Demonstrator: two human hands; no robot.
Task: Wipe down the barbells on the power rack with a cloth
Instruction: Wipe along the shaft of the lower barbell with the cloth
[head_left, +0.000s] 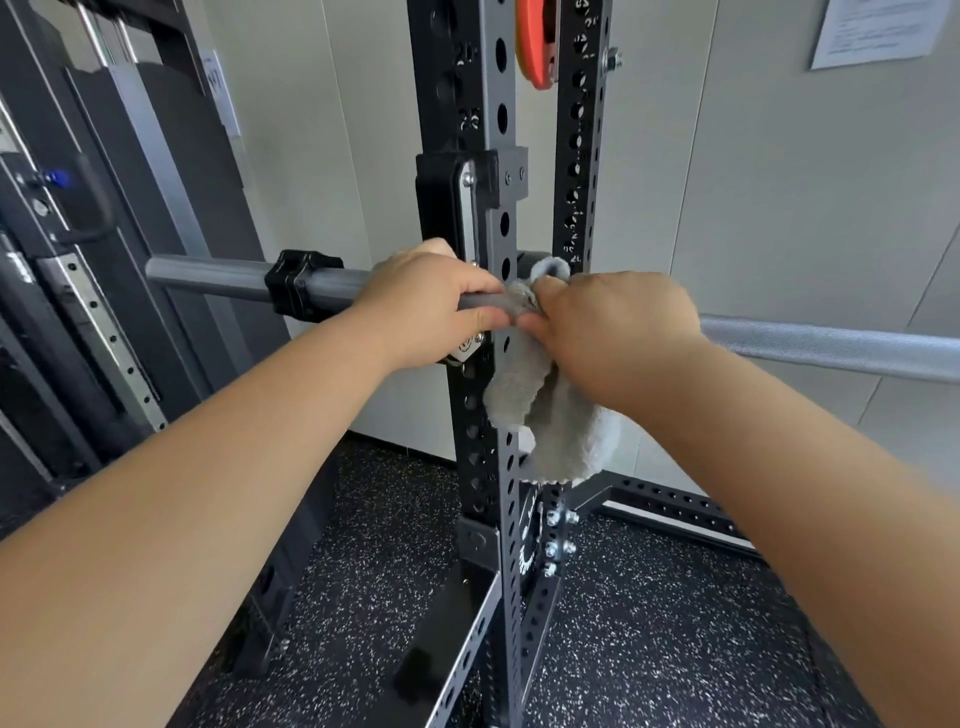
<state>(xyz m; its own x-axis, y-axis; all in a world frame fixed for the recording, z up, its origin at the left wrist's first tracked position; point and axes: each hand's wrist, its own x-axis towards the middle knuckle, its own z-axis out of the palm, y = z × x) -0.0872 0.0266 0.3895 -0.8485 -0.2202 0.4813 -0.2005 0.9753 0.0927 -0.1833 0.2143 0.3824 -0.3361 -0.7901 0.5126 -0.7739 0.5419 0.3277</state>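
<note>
barbell (831, 345): resting across power rack (488, 83) upright
left hand (431, 306): clenched round bar, steadying
right hand (613, 332): grasping cloth (556, 426) against bar, beside left hand
step: wiping near upright
next: likely sliding cloth rightward along shaft, firm pressure

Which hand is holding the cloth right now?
The right hand: it bunches the grey cloth around the barbell. The left hand grips bare bar beside it.
</note>
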